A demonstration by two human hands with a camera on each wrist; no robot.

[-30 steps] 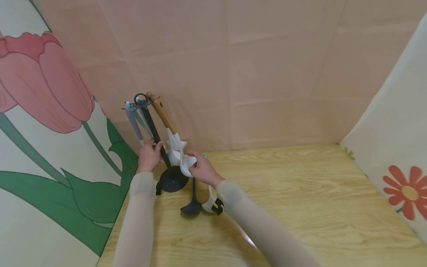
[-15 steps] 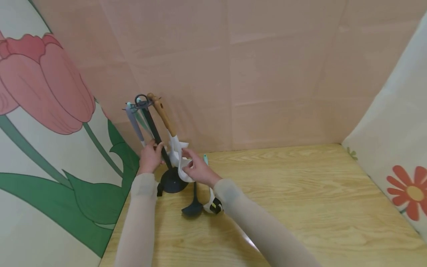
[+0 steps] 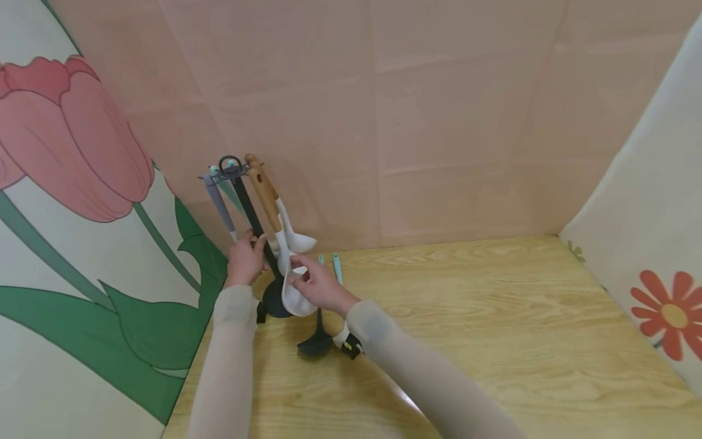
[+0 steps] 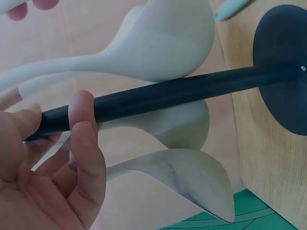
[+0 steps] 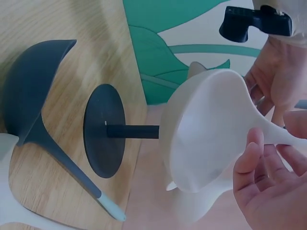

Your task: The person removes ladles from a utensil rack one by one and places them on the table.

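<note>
My left hand (image 3: 244,259) grips the black pole (image 4: 192,91) of a utensil stand, above its round base (image 5: 103,143). With fingers and thumb at the neck, my right hand (image 3: 320,283) pinches a white ladle (image 5: 206,129). The ladle's brown wooden handle (image 3: 265,198) reaches up to the hook ring (image 3: 230,171) at the stand's top, and its bowl overlaps the base in the head view. A second white ladle (image 3: 300,242) with a wooden handle hangs just behind. Pale ladle bowls (image 4: 192,179) also hang past the pole in the left wrist view.
A dark ladle (image 3: 315,341) and a white ladle (image 3: 341,335) with a turquoise handle (image 3: 337,268) lie on the wooden table (image 3: 466,317), close to the stand. Grey-blue (image 3: 219,204) and green (image 3: 231,196) handles hang at its left. A pinkish cloth wall (image 3: 439,122) rises behind.
My right hand has moved left and slightly down with the white ladle, whose bowl now overlaps the stand's base. The ladle behind now shows further right. My left hand stays on the pole.
</note>
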